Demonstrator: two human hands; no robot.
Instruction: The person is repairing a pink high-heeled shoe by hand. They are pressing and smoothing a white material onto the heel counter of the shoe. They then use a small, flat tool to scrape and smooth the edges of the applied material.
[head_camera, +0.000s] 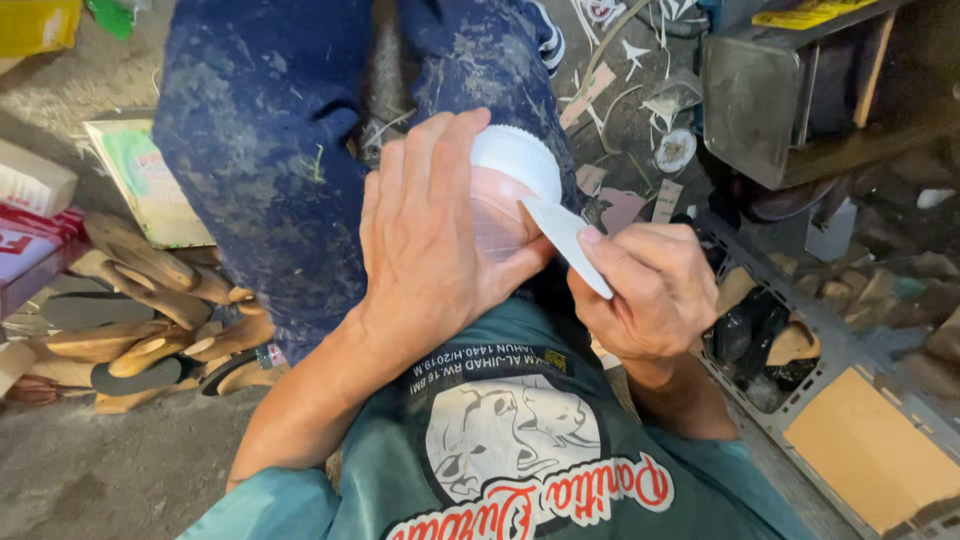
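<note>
My left hand (430, 235) wraps over a pink shoe sole with a white ribbed end (515, 160), holding it against my knee. My right hand (650, 290) pinches a thin white flat strip (562, 235) and presses its end against the side of the pink sole. I sit in stained blue trousers (265, 170) and a green printed shirt (520, 430), with both hands close together above my lap.
A heap of wooden and dark sole blanks (150, 320) lies on the floor at the left. A metal box (770, 90) stands at the upper right. A tray of scraps (780, 340) and a tan cardboard sheet (870, 450) lie at the right. White offcuts (630, 70) litter the floor ahead.
</note>
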